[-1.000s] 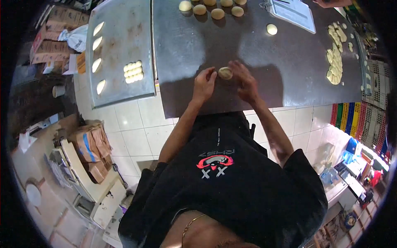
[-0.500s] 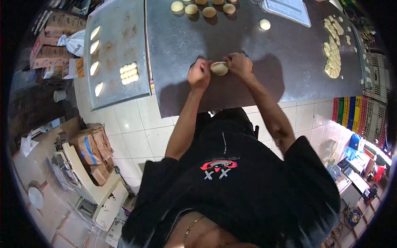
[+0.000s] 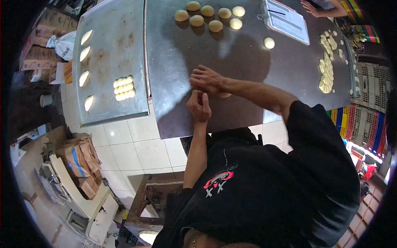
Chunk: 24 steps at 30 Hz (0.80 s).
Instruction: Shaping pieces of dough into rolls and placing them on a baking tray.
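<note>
On the dark worktable, my right hand [image 3: 206,79] reaches across to the left with its fingers curled. My left hand [image 3: 199,107] is just below it, nearly touching, its thumb raised and fingers bent in. What either hand holds is hidden. A pale dough piece [image 3: 224,95] shows only partly beneath my right wrist and lies on the tabletop. Farther back sits a cluster of round dough balls [image 3: 215,26]. One lone dough ball [image 3: 269,43] is to their right.
The metal tray [image 3: 109,109] at left carries several pointed dough pieces [image 3: 84,53] and a block of joined dough rolls [image 3: 124,88]. At right lie flattened dough scraps [image 3: 326,74]. A clipboard [image 3: 300,31] with a pen is near the back; another person's hand [image 3: 309,8] rests beyond it.
My right hand has swung left across the dough, over my left hand, which has dropped lower in view. The dough piece, earlier between both hands, is now mostly covered. Another person's hand has appeared.
</note>
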Tool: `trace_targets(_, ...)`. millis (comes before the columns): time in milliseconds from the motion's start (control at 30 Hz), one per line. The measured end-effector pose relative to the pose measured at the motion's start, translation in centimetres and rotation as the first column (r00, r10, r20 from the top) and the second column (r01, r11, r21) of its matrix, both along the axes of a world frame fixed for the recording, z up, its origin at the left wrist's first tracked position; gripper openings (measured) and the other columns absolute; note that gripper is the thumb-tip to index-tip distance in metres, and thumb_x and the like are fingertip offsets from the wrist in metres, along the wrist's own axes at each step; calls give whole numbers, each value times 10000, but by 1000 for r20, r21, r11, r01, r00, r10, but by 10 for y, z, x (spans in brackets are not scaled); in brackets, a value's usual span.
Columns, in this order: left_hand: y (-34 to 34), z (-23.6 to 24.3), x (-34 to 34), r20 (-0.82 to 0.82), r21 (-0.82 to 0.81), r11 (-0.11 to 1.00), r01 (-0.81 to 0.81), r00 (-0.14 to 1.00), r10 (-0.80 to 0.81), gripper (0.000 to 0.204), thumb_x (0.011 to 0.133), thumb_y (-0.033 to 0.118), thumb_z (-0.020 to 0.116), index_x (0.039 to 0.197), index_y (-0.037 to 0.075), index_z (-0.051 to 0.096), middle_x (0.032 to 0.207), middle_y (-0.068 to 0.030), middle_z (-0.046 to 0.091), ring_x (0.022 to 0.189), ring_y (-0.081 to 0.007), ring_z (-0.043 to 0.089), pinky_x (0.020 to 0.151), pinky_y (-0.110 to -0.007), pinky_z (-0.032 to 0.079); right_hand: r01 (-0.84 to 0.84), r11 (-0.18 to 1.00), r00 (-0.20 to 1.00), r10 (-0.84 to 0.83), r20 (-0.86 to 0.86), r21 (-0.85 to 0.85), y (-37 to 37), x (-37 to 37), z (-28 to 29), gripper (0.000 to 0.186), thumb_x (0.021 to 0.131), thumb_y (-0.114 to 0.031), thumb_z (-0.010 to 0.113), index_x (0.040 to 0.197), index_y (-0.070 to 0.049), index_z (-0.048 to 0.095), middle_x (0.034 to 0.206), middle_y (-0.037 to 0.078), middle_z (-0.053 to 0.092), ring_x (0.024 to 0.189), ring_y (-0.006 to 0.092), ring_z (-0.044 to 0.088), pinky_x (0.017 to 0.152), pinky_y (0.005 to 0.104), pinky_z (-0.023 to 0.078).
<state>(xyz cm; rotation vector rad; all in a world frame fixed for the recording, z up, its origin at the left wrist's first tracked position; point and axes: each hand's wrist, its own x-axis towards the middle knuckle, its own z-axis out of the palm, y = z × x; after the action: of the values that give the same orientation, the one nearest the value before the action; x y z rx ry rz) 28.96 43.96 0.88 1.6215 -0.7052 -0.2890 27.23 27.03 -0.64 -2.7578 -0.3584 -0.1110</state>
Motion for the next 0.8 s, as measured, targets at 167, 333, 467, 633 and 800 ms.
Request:
trace_targets(167,-4,-1,-2,123,5,997,77,989,-77,101,832,101,640,896,30,609,773,-116,609,616,-271,597,571,-365,474,34,998,960,-50,275,61,-15,10,-7,149,903,-233,604,976,-106,576,1056,65,601,994,244,535,899,417,388)
trace_targets(333,-18,15,-3,459,68,969,236,855,-241,368,681,43,647,1048,35,638,1027,-144,667,922,-354,610,718,-436,491,636,771,741,-598,305,-34,-28,-39,-4,149,890,-203,608,985,-88,595,978,89,615,1006,303,564,903,467,400)
trace_targets(467,-17,10,2,402,287,914,287,830,-387,379,710,1,652,1087,40,657,1058,-148,681,1023,-368,609,876,-442,472,627,779,696,-559,451,-1,-32,-44,-5,159,941,-203,609,888,-54,596,916,111,613,817,349,561,743,471,422)
trace_targets(633,3,13,9,475,218,944,249,818,-325,420,691,15,751,1098,82,666,1072,-97,695,984,-305,608,867,-419,423,600,443,672,-731,-119,666,-10,-131,12,268,862,-227,756,1052,-54,680,993,101,658,873,268,683,731,385,557)
trace_targets(800,-33,2,30,336,327,923,203,888,-314,234,709,205,837,916,175,733,967,26,708,846,-187,591,831,-377,347,596,491,660,-750,-39,636,-7,-144,3,278,799,-220,820,1026,-76,751,949,112,690,903,220,701,749,332,566)
